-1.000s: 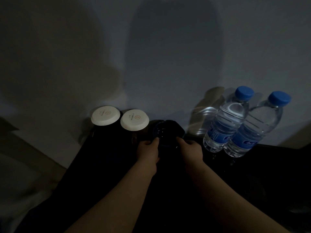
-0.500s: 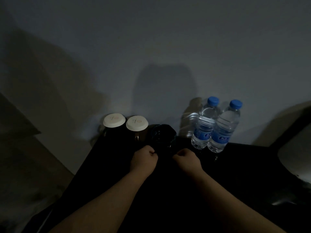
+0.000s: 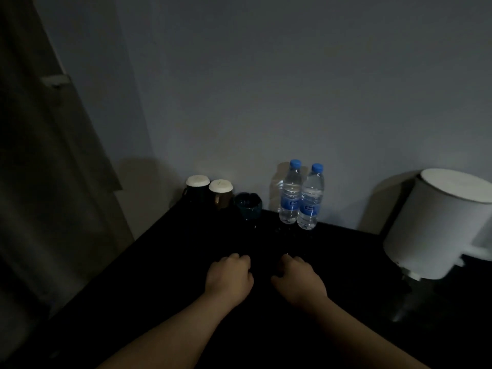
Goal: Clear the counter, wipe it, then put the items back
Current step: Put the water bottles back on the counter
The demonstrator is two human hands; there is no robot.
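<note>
Head view: your left hand and right hand, both curled and empty, have drawn back from the dark glass ashtray. Far on the counter: two lidded mugs, two water bottles; kettle right. Restocking looks complete.

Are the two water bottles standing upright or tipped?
Upright. Both bottles stand side by side on the dark counter by the wall, blue caps on top.

Very dim, grainy, soft shadows, wide-angle bending
</note>
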